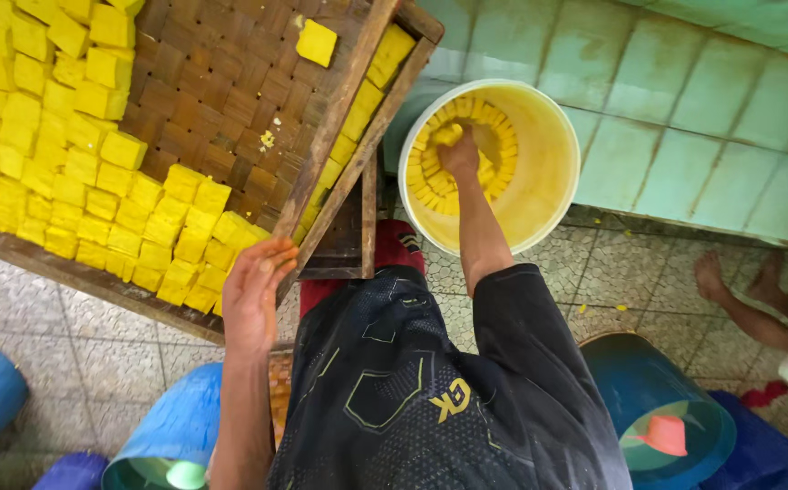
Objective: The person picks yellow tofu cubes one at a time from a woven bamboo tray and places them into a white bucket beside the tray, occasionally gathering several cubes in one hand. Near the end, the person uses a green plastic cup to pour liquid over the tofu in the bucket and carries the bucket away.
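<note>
In the white bucket, the right hand hides its fingers among yellow blocks; left hand open, empty.

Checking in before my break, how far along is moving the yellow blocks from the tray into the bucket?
Done: the bucket holds ringed blocks, and part of the woven tray is bare. In hand: right hand sets a block; left hand rests at the pile. Left: many yellow blocks.
</note>
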A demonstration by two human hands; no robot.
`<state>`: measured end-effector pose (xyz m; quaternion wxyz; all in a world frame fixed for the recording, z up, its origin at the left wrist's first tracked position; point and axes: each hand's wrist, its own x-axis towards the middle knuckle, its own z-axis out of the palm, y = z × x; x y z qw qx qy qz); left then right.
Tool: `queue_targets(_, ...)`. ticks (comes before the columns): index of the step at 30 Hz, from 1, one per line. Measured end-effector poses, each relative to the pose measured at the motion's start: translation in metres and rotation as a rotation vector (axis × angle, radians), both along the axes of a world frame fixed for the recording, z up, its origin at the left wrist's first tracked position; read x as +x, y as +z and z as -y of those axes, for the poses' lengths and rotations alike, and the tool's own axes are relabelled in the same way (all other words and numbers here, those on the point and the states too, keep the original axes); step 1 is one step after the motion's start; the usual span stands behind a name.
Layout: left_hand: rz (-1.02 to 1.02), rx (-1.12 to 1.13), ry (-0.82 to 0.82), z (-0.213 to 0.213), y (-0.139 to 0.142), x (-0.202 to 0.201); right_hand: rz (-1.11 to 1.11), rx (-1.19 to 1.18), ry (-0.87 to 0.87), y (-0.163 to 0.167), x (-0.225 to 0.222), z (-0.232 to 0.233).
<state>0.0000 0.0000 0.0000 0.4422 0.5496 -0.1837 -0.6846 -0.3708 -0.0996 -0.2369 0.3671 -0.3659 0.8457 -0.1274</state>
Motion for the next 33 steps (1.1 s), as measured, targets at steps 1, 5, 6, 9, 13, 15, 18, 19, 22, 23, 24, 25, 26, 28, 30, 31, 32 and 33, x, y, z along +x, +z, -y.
queue_targets(1,0.007,0.007,0.013,0.000,0.001,-0.002,-0.312,0.044,0.159,-0.001,0.004,0.007)
queue_targets(5,0.009,0.038,0.062,-0.004,-0.003,-0.011,-0.151,0.170,0.257,-0.002,0.003,0.031)
queue_targets(6,0.001,0.042,0.078,-0.002,-0.008,-0.015,0.023,0.254,0.230,-0.003,-0.002,0.035)
queue_targets(9,-0.023,0.010,0.086,0.009,-0.022,-0.016,0.237,0.335,0.206,0.026,-0.015,0.046)
queue_targets(13,0.028,-0.049,0.158,0.029,-0.026,-0.004,-0.143,-0.270,-0.071,0.105,-0.012,0.054)
queue_targets(15,0.005,-0.063,0.205,0.037,-0.030,0.003,-0.073,-0.619,0.022,0.143,0.010,0.071)
queue_targets(18,0.035,-0.115,0.186,0.050,-0.047,0.011,-0.028,-0.834,0.518,0.173,0.061,0.121)
queue_targets(19,0.068,-0.183,0.205,0.053,-0.050,0.016,-0.124,-0.835,0.703,0.175,0.078,0.140)
queue_targets(22,0.220,-0.281,0.263,0.050,-0.050,0.043,-0.825,-0.852,1.018,0.165,0.113,0.182)
queue_targets(23,0.294,-0.269,0.274,0.049,-0.050,0.057,-0.798,-0.807,1.046,0.160,0.117,0.189)
queue_targets(24,0.361,-0.261,0.282,0.050,-0.051,0.068,-0.779,-0.762,1.069,0.156,0.119,0.193)
queue_targets(25,0.366,-0.266,0.297,0.048,-0.053,0.078,-0.767,-0.710,1.091,0.153,0.120,0.195)
queue_targets(26,0.368,-0.267,0.308,0.043,-0.056,0.088,-0.664,-0.676,1.046,0.152,0.120,0.196)
queue_targets(28,0.417,-0.260,0.289,0.034,-0.056,0.101,-0.458,-0.595,0.945,0.154,0.121,0.194)
queue_targets(30,0.505,-0.239,0.218,0.029,-0.053,0.105,-0.478,-0.635,0.939,0.162,0.126,0.187)
queue_targets(31,0.631,-0.328,0.063,0.027,-0.050,0.104,-0.489,-0.658,0.934,0.167,0.132,0.182)
queue_targets(32,0.751,-0.416,-0.095,0.027,-0.047,0.102,-0.592,-0.728,0.917,0.172,0.140,0.175)
queue_targets(33,0.870,-0.508,-0.253,0.029,-0.043,0.099,-0.695,-0.802,0.897,0.177,0.151,0.165)
